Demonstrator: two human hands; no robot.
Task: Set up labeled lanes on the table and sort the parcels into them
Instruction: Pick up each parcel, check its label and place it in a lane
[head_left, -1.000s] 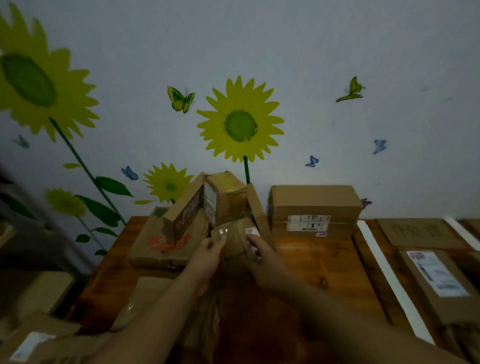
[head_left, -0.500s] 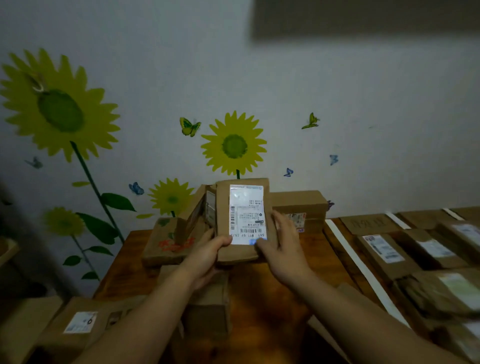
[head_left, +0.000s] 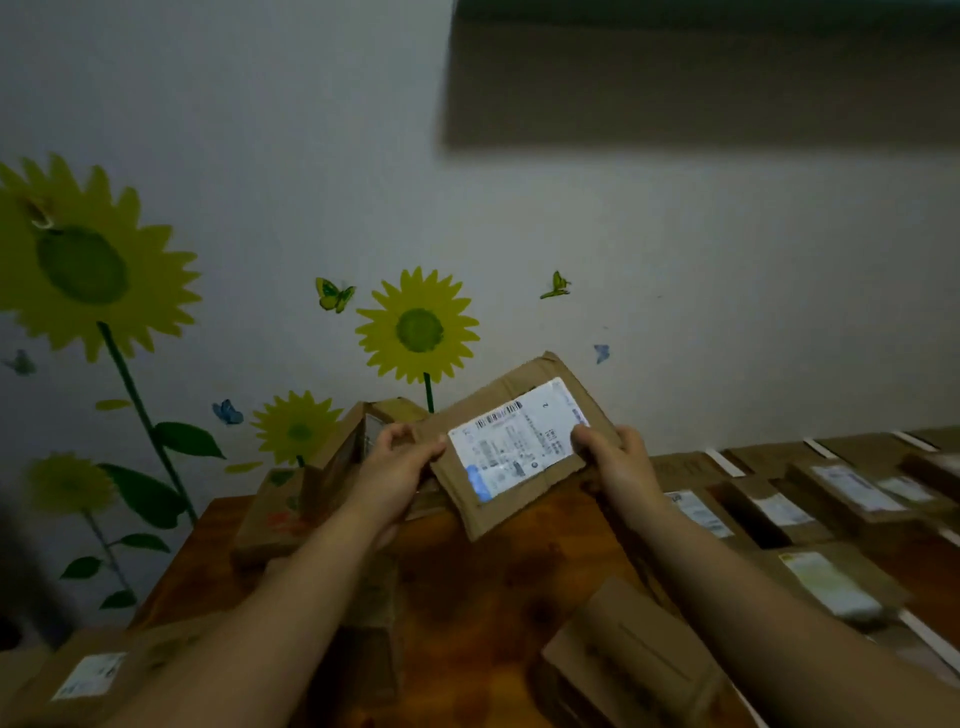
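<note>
**Parcel turned sideways for a label check**

A flat cardboard parcel (head_left: 524, 447) is held above the wooden table (head_left: 483, 587) by both hands. The left hand (head_left: 400, 467) is closed on its left edge, thumb on top; the right hand (head_left: 618, 462) is closed on its right edge, with the thumb pressed onto a corner of the white shipping label (head_left: 519, 441).

Half a second ago the parcel was held upright with the label in portrait; it has since been rotated so that its long side runs left to right, tilted up at the right, and carried rightward. This is judged to be a reading of the address before a lane is chosen, so the parcel is not yet sorted.

On the label a barcode and a digit "2" can be made out; the rest is too blurred to read.

Left of the held parcel, a heap of unsorted boxes (head_left: 322, 467) is leaned against the wall, one bearing illegible red print. Right of it, labelled parcels (head_left: 769, 512) are laid in lanes divided by white tape strips (head_left: 724, 462).
</note>
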